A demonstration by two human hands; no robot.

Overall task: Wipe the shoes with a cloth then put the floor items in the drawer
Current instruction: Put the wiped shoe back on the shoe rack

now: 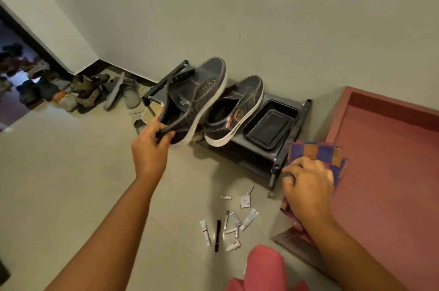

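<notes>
Fingers of the left hand (148, 145) grip a shoe (194, 98) over the rack (280, 155); right hand (308, 186) fingers clutch a cloth (318, 151).

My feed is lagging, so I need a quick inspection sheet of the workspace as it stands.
Surface: pale tiled floor, black shoe rack by the wall.
Job's things: one dark shoe lifted, its mate on the rack; patterned cloth; small tubes and a pen on the floor.
Clutter: empty black tray; footwear pile far left.
Grippers: left hand holds the lifted shoe; right hand grips the cloth.
Cables: nothing seen.
Surroundings: plain wall, reddish panel at right.
</notes>
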